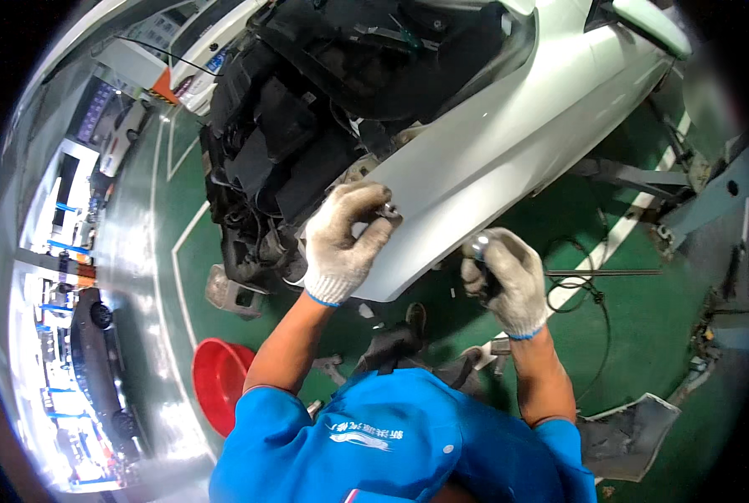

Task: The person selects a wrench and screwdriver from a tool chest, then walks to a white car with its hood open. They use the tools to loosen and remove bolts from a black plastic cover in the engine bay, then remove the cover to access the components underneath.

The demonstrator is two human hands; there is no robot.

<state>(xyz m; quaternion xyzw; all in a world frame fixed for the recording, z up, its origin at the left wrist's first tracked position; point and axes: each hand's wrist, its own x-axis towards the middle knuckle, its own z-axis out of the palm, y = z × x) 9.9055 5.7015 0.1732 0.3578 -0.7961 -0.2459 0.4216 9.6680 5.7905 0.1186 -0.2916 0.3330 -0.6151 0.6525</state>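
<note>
Both my hands wear off-white knit gloves with blue cuffs. My left hand (338,243) is raised over the front end of a white car's fender (441,197). Its thumb and fingertips pinch a small metal piece (389,209), too small to make out exactly. To the right, just off the fender's lower edge, my right hand (513,281) is closed around a tool with a shiny rounded metal head (480,244). The dark rest of that tool is mostly hidden by the fingers, and its exact kind cannot be told.
The car's exposed engine bay (307,126) has black parts. A red basin (221,381) stands on the green floor at the left. Right are a lift arm (634,174), a black cable (606,335), metal rods (617,272) and a loose panel (630,436).
</note>
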